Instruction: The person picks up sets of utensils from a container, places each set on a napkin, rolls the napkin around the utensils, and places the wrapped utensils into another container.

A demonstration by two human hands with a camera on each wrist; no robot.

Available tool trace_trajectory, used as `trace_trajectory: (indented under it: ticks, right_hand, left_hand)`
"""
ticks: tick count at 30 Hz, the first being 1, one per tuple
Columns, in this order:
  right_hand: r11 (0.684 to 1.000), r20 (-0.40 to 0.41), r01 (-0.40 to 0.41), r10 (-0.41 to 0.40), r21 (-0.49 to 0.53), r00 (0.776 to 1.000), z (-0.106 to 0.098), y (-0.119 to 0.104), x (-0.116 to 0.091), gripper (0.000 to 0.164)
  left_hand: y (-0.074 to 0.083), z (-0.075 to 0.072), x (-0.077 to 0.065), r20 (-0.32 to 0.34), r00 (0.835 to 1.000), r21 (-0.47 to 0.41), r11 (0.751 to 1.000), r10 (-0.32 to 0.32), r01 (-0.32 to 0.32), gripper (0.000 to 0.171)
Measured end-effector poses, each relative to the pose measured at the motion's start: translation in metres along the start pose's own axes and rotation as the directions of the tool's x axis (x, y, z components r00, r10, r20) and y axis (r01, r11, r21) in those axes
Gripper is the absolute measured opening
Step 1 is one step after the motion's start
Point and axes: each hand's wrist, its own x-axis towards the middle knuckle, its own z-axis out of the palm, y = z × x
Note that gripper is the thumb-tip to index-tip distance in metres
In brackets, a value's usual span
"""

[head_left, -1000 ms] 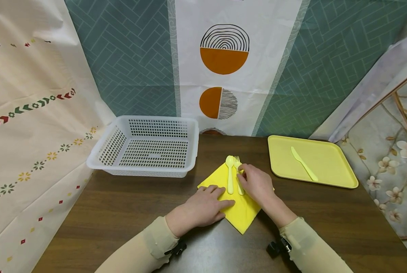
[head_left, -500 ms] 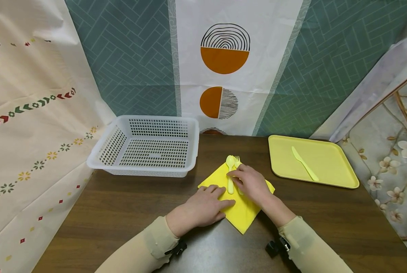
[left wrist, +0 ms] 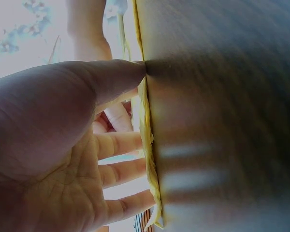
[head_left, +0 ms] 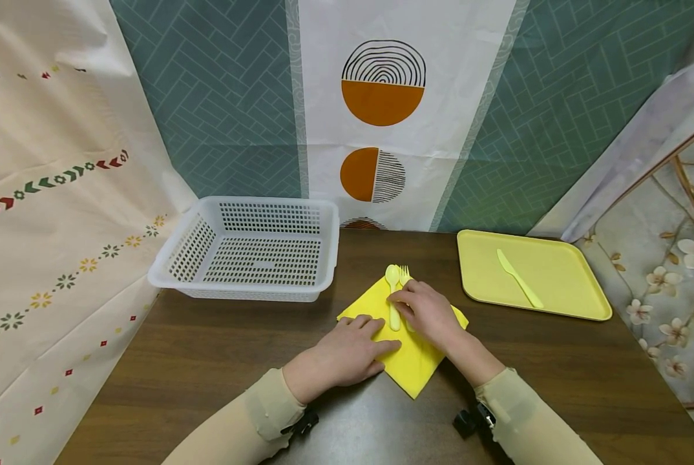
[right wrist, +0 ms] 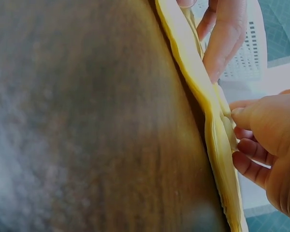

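A yellow folded napkin [head_left: 412, 373] lies flat on the table, turned like a diamond. On it, side by side, rest a pale yellow spoon [head_left: 392, 276] and a pale yellow fork [head_left: 404, 274], heads pointing away from me. My left hand [head_left: 349, 352] rests on the napkin's left side with fingers spread; in the left wrist view its thumb and fingertips touch the napkin edge [left wrist: 145, 116]. My right hand [head_left: 427, 312] pinches the spoon's handle between thumb and forefinger and covers most of the fork's handle. In the right wrist view its fingertips [right wrist: 239, 112] meet just above the napkin.
At the back left stands a white perforated basket [head_left: 242, 292]. A yellow tray [head_left: 562, 278] sits at the back right with a pale yellow knife [head_left: 518, 278] on it. Patterned cloths hang behind and at both sides of the brown table [head_left: 219, 349].
My right hand has moved left from the fork to the spoon. The lower end of the spoon's handle has shifted slightly right. The left hand has stayed in place.
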Motion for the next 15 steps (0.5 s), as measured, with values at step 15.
trace_trajectory:
  ticks: [15]
  right_hand:
    - [1.0, -0.012, 0.018, -0.018, 0.016, 1.0, -0.0011, 0.0005, -0.0007, 0.012]
  left_hand:
    - [-0.0005, 0.0036, 0.0014, -0.018, 1.0, 0.017, 1.0, 0.01, -0.01, 0.047]
